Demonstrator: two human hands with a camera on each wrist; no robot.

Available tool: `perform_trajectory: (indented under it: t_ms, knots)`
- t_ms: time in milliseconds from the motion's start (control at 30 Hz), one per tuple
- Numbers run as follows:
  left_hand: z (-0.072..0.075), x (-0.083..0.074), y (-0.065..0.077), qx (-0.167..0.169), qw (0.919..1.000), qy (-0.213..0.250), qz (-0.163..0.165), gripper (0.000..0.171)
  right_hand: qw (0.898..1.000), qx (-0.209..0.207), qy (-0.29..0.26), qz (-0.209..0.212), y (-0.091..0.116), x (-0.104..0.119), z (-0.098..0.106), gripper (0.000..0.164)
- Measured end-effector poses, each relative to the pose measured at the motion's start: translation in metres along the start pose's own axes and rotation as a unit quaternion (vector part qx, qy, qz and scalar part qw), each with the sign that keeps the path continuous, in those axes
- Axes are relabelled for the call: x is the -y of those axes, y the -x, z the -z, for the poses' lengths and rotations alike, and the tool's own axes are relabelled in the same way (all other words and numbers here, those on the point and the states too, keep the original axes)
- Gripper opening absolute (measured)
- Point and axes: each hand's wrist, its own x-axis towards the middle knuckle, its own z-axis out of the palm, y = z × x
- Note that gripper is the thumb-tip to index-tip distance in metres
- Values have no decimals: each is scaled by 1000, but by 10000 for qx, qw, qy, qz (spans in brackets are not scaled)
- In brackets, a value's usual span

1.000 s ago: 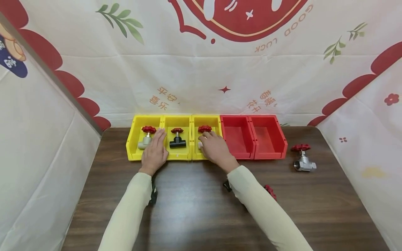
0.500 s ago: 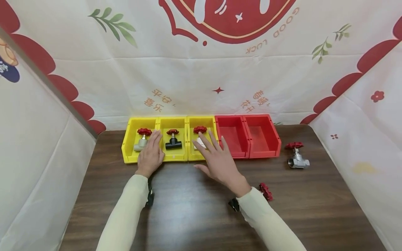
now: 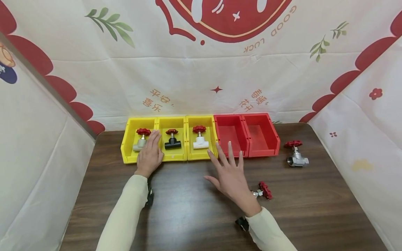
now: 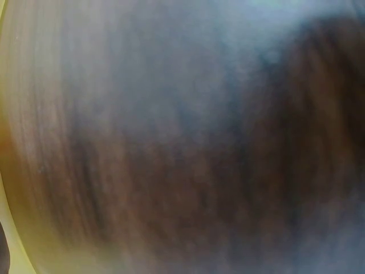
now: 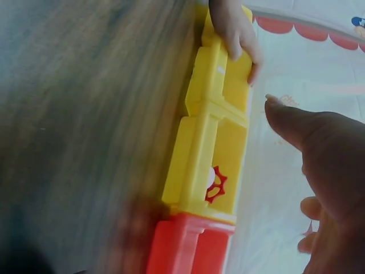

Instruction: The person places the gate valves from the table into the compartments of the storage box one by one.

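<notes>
My left hand (image 3: 150, 153) rests, fingers straight, over the wall between the first two yellow bins. Under its edge a grey valve (image 3: 141, 143) with a red handwheel lies in the leftmost bin (image 3: 127, 153), partly hidden. The middle yellow bin (image 3: 182, 155) holds a black valve (image 3: 172, 143). A white valve (image 3: 200, 143), also red-wheeled, stands in the third yellow bin (image 3: 192, 156). My right hand (image 3: 232, 177), fingers spread and holding nothing, hovers in front of the bins. In the right wrist view its thumb (image 5: 291, 123) points toward the yellow bins.
Two red bins (image 3: 232, 153) adjoin the yellow ones on the right. A metal valve (image 3: 296, 158) lies right of them on the wooden table (image 3: 188, 209). Another metal valve (image 3: 263, 191) lies by my right wrist, partly hidden. A printed cloth (image 3: 176, 76) hangs behind.
My right hand has let go of the white valve in the third yellow bin and drawn back toward the lower right, fingers spreading. The left hand has stayed on the bins.
</notes>
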Motion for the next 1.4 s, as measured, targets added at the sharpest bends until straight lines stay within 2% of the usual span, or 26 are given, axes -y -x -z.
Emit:
perform_trajectory:
  t_ms: [533,667,1000,1400]
  knots:
    - [-1,-1,-2,-109,9999,7,-102,62,9944,387,64,-984,55,-13,-17,92]
    - [-1,-1,-2,-76,9999,-6,-71,61,9935,463,143,-1026,66,-15,-21,88]
    - [0,-1,-2,-87,9999,-13,-101,59,9965,234,356,-725,89,-11,-33,79]
    - [0,0,-1,-6,10000,-1,-54,58,9888,691,200,-1308,110,-2,-35,76]
